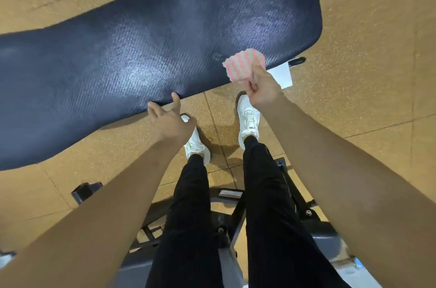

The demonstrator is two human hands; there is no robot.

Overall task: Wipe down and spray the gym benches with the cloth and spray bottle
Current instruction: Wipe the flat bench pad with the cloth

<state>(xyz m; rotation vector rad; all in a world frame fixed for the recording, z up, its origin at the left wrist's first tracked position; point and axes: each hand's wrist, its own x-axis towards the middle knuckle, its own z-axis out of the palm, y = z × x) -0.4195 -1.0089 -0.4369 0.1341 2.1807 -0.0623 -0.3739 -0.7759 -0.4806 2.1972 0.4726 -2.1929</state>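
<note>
**A:** Which step was in hand?

**B:** Wiping, I judged. The bench pad (141,47) ran from 9 o'clock up to 1 o'clock, and the shiny patches on it looked damp. The spray bottle was not in view.

**A:** And the hands?

**B:** 2 hands, apart. The left hand (169,122), near the centre toward 9 o'clock, was spread and held nothing. Its thumb reached the pad's near edge, though I could not tell whether it touched. The right hand (262,90), toward 2 o'clock, pinched the cloth (243,64) between thumb and fingers. The pink-and-white cloth stood up at that hand's 11 o'clock, over the pad's near edge and seemingly lifted off it.

**A:** What did the next move call for?

**B:** Probably laying the cloth flat on the pad and sweeping along its length, with the left hand steadying the edge.
</note>
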